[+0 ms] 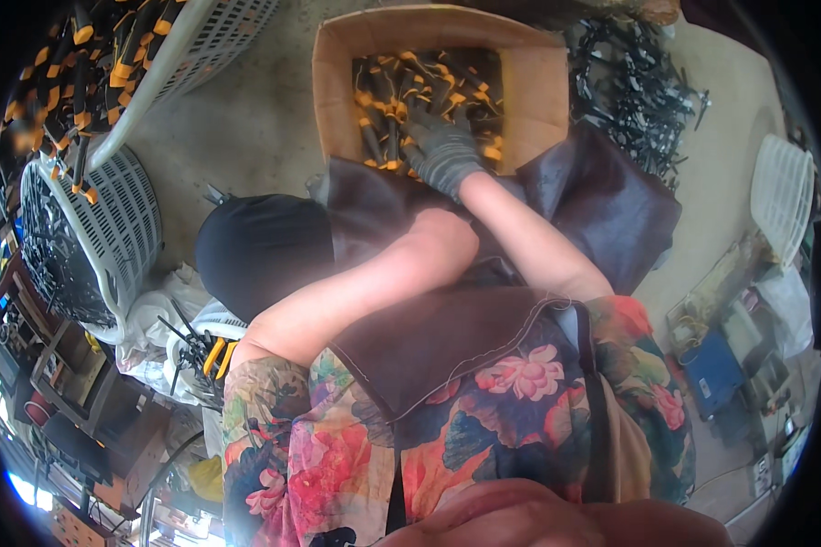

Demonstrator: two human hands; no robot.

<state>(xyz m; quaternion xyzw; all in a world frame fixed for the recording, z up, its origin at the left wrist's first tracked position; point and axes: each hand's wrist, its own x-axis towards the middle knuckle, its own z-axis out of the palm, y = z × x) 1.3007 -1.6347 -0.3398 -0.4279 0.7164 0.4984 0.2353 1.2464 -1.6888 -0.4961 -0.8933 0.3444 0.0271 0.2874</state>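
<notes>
The gloved right hand point(441, 146) is reaching into a brown cardboard box point(536, 100) at the far middle, where black-and-orange tools point(388, 100) are lying in a jumble. Its fingers are spreading a little, but I cannot tell if they are gripping one. The left hand is hiding past the bent left arm point(365, 283). This step is looking like picking through, and the next move is calling for one tool coming loose (they are tangling!). The dark apron point(602, 201) is crowding the box's near side. Holey baskets point(182, 73) are standing left; dark pieces point(625, 100) are lying far right.
</notes>
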